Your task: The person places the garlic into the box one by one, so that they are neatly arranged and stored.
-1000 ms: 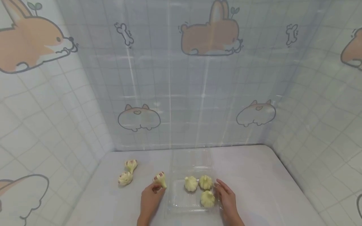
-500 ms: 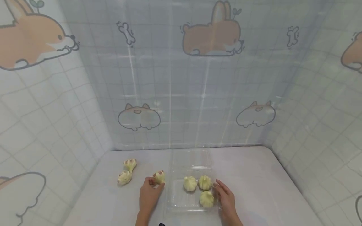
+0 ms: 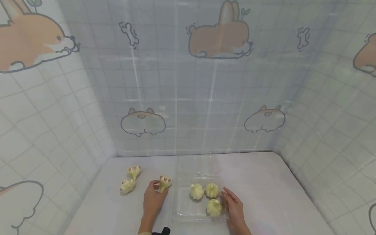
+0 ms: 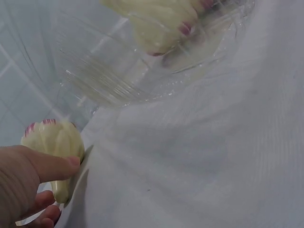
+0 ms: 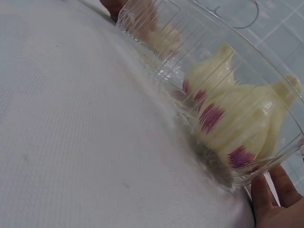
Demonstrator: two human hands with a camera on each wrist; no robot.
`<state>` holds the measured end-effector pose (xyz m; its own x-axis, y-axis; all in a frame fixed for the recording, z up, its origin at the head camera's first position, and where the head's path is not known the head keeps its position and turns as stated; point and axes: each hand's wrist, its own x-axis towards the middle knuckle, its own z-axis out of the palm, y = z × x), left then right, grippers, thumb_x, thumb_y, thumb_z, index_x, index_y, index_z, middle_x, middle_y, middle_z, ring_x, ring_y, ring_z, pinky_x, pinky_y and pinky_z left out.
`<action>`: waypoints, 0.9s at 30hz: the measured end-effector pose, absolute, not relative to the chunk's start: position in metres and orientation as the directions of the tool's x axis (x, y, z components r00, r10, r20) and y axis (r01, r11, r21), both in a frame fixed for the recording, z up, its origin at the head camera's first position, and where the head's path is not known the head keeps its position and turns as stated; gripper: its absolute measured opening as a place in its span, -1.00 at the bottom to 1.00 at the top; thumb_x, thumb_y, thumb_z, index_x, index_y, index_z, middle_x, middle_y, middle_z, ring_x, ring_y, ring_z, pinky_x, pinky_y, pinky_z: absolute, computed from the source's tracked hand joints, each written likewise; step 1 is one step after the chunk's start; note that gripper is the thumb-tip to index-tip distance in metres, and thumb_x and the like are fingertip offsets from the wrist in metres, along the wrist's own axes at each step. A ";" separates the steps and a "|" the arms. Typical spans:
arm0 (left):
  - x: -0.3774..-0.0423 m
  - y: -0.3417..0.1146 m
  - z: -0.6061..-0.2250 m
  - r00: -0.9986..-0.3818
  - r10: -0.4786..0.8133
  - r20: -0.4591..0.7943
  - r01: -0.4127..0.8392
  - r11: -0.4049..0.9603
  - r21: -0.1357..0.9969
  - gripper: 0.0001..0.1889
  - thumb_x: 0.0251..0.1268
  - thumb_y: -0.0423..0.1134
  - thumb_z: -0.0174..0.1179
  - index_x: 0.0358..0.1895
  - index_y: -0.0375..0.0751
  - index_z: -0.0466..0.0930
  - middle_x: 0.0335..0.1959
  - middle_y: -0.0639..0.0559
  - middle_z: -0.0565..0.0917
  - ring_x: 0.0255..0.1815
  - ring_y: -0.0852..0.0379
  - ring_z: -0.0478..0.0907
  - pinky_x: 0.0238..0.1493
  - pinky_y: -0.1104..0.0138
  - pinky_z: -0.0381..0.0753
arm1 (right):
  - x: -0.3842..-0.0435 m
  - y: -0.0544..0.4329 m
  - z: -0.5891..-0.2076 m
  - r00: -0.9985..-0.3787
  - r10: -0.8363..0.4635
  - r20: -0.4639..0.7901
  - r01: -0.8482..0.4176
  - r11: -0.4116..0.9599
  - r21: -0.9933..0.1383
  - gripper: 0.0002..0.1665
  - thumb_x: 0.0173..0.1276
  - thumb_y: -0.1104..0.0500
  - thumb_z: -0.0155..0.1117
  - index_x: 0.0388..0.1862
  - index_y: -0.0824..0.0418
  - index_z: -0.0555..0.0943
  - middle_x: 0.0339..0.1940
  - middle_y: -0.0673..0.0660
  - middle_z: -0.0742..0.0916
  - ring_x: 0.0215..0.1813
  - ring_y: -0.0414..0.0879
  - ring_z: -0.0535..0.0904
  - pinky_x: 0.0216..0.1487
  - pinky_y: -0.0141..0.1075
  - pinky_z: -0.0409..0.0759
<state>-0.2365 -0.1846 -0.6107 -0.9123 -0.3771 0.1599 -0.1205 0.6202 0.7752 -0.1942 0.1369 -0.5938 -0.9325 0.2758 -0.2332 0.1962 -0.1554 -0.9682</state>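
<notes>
A cream garlic bulb with purple streaks (image 3: 165, 182) is held in my left hand (image 3: 153, 200), left of the clear plastic container (image 3: 183, 213). In the left wrist view, the thumb lies across the lower part of this garlic bulb (image 4: 53, 140), fingers beyond its stem. Three paler garlic bulbs sit inside the container: one (image 3: 196, 191) in the middle, another (image 3: 212, 190) at right, the third (image 3: 214, 208) nearer me. My right hand (image 3: 234, 207) touches the container's right side with extended fingers. Its fingers (image 5: 282, 186) show at the container's corner in the right wrist view.
Two more garlic bulbs, one farther back (image 3: 134, 171) and one nearer (image 3: 127, 185), lie together on the white tabletop at left. The container's clear lid (image 3: 197, 164) lies folded back behind it. Patterned curtains (image 3: 188, 98) enclose the table behind and at both sides.
My left hand has turned the garlic bulb it holds, so the stem points back toward the hand and the streaked end faces away. The right hand stays at the container's side.
</notes>
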 end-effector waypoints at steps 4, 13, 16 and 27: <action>-0.237 -0.185 -0.610 -0.917 -0.370 0.148 -0.140 0.647 0.749 -0.53 -0.03 -0.19 0.46 0.01 -0.19 0.58 -0.22 -0.05 0.67 -0.32 0.05 0.59 -0.37 0.18 0.53 | -0.194 0.136 -0.594 -0.931 0.277 -0.239 0.199 -0.165 -0.966 -0.48 0.42 0.08 0.20 0.29 0.26 0.49 0.20 0.24 0.61 0.25 0.10 0.48 0.24 -0.04 0.41; -0.236 -0.184 -0.608 -0.914 -0.374 0.157 -0.151 0.674 0.724 -0.64 0.00 -0.23 0.45 -0.08 -0.20 0.64 -0.29 0.02 0.68 -0.38 0.12 0.57 -0.45 0.23 0.47 | -0.195 0.136 -0.594 -0.927 0.284 -0.244 0.201 -0.171 -0.964 -0.47 0.42 0.08 0.20 0.29 0.28 0.48 0.23 0.26 0.59 0.28 0.13 0.45 0.28 0.03 0.36; -0.236 -0.183 -0.608 -0.914 -0.382 0.135 -0.172 0.668 0.724 -0.66 0.04 -0.25 0.43 -0.07 -0.19 0.64 -0.27 0.02 0.68 -0.37 0.12 0.56 -0.44 0.26 0.47 | -0.194 0.136 -0.594 -0.928 0.279 -0.245 0.203 -0.172 -0.964 -0.47 0.42 0.07 0.20 0.30 0.27 0.48 0.22 0.25 0.59 0.28 0.12 0.46 0.28 0.01 0.36; -0.233 -0.187 -0.612 -0.900 -0.403 0.165 -0.111 0.578 0.808 -0.73 0.18 -0.29 0.32 -0.05 -0.25 0.66 -0.20 -0.06 0.70 -0.29 0.10 0.62 -0.33 0.24 0.55 | -0.194 0.137 -0.593 -0.931 0.283 -0.232 0.185 -0.183 -0.965 -0.47 0.39 0.08 0.25 0.27 0.29 0.51 0.19 0.22 0.62 0.18 -0.02 0.53 0.18 -0.17 0.48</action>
<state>-0.2330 -0.1872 -0.6117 -0.9002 -0.4032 0.1648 -0.1111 0.5785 0.8081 -0.1940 0.1369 -0.5932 -0.9306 0.2829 -0.2323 0.1853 -0.1831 -0.9655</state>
